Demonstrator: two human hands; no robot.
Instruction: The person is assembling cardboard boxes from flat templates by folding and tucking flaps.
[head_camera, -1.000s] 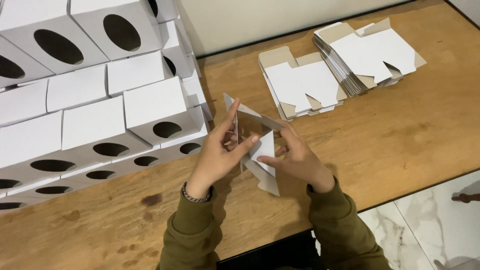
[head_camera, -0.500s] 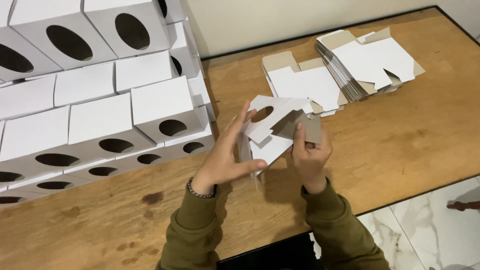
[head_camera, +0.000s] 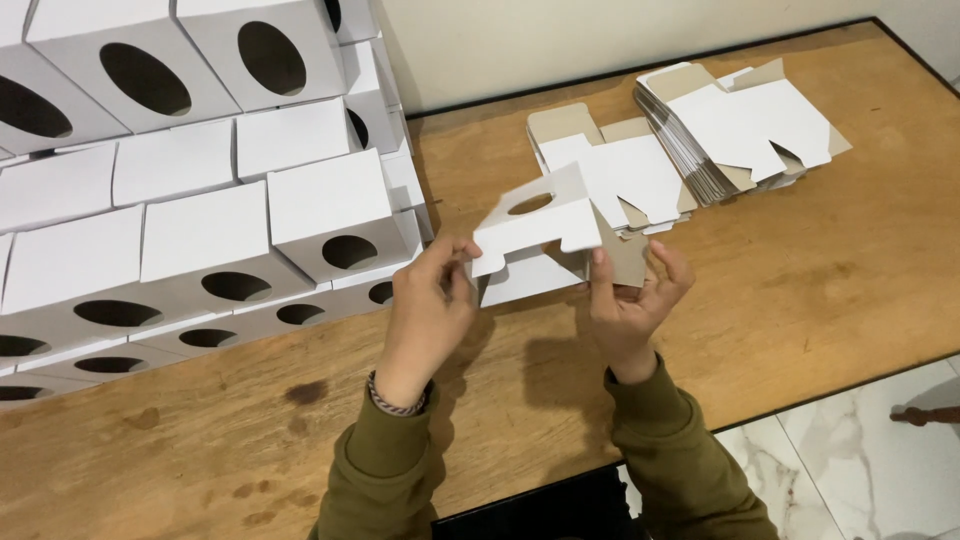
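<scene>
Both of my hands hold a half-folded white cardboard box (head_camera: 540, 230) with an oval hole in its top panel, above the wooden table (head_camera: 800, 290). My left hand (head_camera: 425, 315) pinches its left edge, thumb and fingers closed on the card. My right hand (head_camera: 630, 300) grips the right side, where a brown inner flap shows. The box is lifted off the table and tilted.
A large stack of finished white boxes with oval holes (head_camera: 200, 200) fills the left side. Two piles of flat box blanks (head_camera: 610, 170) (head_camera: 745, 125) lie at the back right. The table's right edge drops to a marble floor (head_camera: 880, 470).
The box has been raised and opened out further, its holed panel now facing up. Both hands shifted slightly up and apart.
</scene>
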